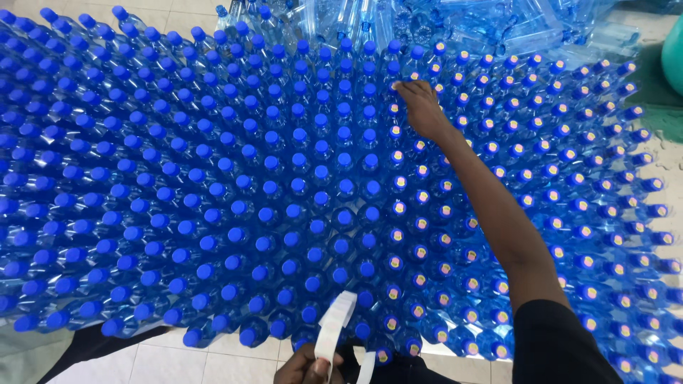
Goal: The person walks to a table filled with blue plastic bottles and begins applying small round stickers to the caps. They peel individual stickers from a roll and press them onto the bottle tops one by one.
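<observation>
A dense field of clear blue plastic bottles (pixel 284 185) stands upright, cap to cap in tight rows, covering almost the whole view. Their screw caps (pixel 321 171) are smooth, round and solid blue. On the left and middle rows the caps are bare; on the right rows each cap carries a small round sticker (pixel 399 208), pale yellow and pink, centred on top.

The right hand (pixel 421 108) reaches far out over the bottles towards the far edge of the field, arm stretched, fingers pinched narrow with the fingertips pressed on a cap at the border between stickered and bare rows. Whether a sticker lies under the fingertips cannot be told.

The left hand (pixel 307 366) is low at the near edge, closed around a white paper strip (pixel 333 331), a glossy backing ribbon that curves up and loops back down beside it.

Beyond the far edge lies a loose heap of empty bottles (pixel 455 18), clear and bluish, tumbled on their sides. Pale floor tiles (pixel 171 363) show at the near edge, and a teal rounded object (pixel 673 53) sits at the far right corner.
</observation>
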